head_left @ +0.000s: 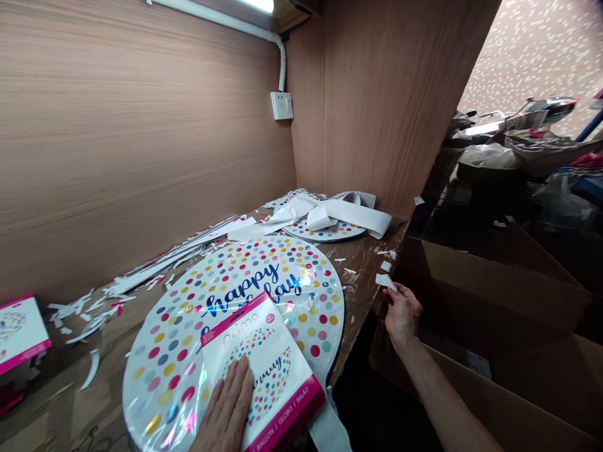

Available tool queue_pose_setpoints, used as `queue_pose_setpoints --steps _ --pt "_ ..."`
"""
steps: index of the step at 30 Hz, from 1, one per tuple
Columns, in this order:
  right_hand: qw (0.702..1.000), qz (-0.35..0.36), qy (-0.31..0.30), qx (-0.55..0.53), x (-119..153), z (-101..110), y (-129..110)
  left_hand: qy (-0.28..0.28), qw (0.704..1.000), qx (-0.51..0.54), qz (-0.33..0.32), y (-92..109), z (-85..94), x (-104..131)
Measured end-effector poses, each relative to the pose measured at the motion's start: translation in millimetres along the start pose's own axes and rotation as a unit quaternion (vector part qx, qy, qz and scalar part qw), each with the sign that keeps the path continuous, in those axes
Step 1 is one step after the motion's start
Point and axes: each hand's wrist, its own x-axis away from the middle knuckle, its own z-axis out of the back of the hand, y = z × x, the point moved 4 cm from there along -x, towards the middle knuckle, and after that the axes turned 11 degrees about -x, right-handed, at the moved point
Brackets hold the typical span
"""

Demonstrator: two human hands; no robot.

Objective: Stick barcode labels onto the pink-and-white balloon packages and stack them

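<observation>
My left hand lies flat, fingers stretched out, on a white and pink balloon packet printed with a dotted round balloon. Beneath that packet is a large round foil balloon, white with coloured dots and blue "happy" lettering partly covered. Past the table's right edge, my right hand pinches a small white piece of paper between thumb and fingers. A white strip hangs down beside the packet's lower right corner.
Curled white strips lie on a stack of dotted rounds at the back. Paper scraps litter the left side, near another packet. An open cardboard box stands below right. A wooden panel closes the back.
</observation>
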Motion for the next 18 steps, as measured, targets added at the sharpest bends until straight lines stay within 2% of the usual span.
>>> queue_pose_setpoints --steps 4,7,8,10,12,14,15,16,18 --pt "0.992 0.090 -0.016 0.092 1.2 0.3 -22.3 -0.052 0.995 0.052 0.064 5.9 -0.4 3.2" --pt "0.964 0.187 -0.095 0.164 5.2 -12.1 -53.0 -0.104 0.987 0.092 0.079 12.2 7.6 2.9" --pt "0.934 0.254 -0.152 0.197 10.2 -22.5 -65.0 -0.125 0.983 0.108 0.085 13.2 11.3 1.5" --pt "0.872 0.336 -0.258 0.244 25.2 -46.5 -82.9 -0.172 0.970 0.141 0.096 14.0 19.0 -2.5" --pt "0.823 0.344 -0.358 0.276 46.7 -73.4 -92.4 -0.209 0.957 0.173 0.105 14.2 26.4 -7.0" --pt "0.775 0.281 -0.485 0.291 75.4 -101.8 -92.6 -0.228 0.946 0.199 0.114 14.2 32.3 -10.3" --pt "0.738 0.235 -0.559 0.295 92.6 -115.4 -89.5 -0.230 0.943 0.210 0.119 14.3 34.3 -11.1" --pt "0.690 0.185 -0.632 0.301 110.7 -127.7 -84.5 -0.229 0.941 0.219 0.123 14.5 35.5 -11.4" --pt "0.562 0.091 -0.753 0.330 145.8 -146.0 -70.7 -0.223 0.938 0.232 0.131 15.1 36.1 -10.8"
